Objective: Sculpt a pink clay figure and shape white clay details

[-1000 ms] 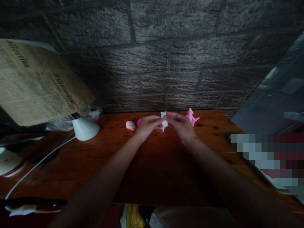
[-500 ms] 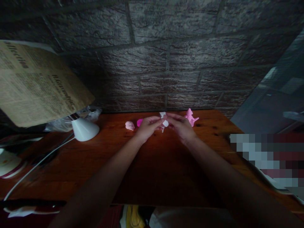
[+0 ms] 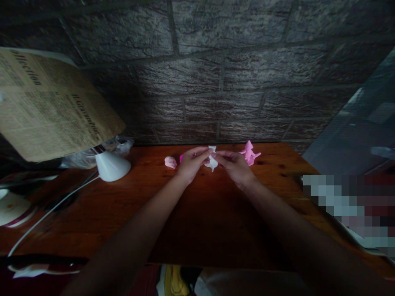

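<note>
Between my two hands is a small, soft-looking white piece (image 3: 212, 163), perhaps modelling clay, with thin ends sticking out above and below the fingers. My left hand (image 3: 193, 163) pinches it from the left, and my right hand (image 3: 233, 163) from the right, thumbs close together. Just right of my right hand stands a pink clay figure (image 3: 250, 153) with a pointed top and thin limbs. A pale pink lump (image 3: 170, 162) lies to the left of my left hand. Beside that hand shows the edge of a magenta piece (image 3: 181, 158), mostly hidden behind it.
On the left of the wooden table (image 3: 123, 213) stands a lamp with a white base (image 3: 112, 167) and a newsprint shade (image 3: 55, 107); its cord trails forward. Behind it lies a clear plastic bag (image 3: 119, 147). A white pot-like object (image 3: 14, 207) is at far left. A brick-patterned wall (image 3: 197, 74) borders the back.
The white piece has turned in my fingers, and more of its lower end shows. My left hand covers more of the magenta piece. The whole view has shifted slightly.
</note>
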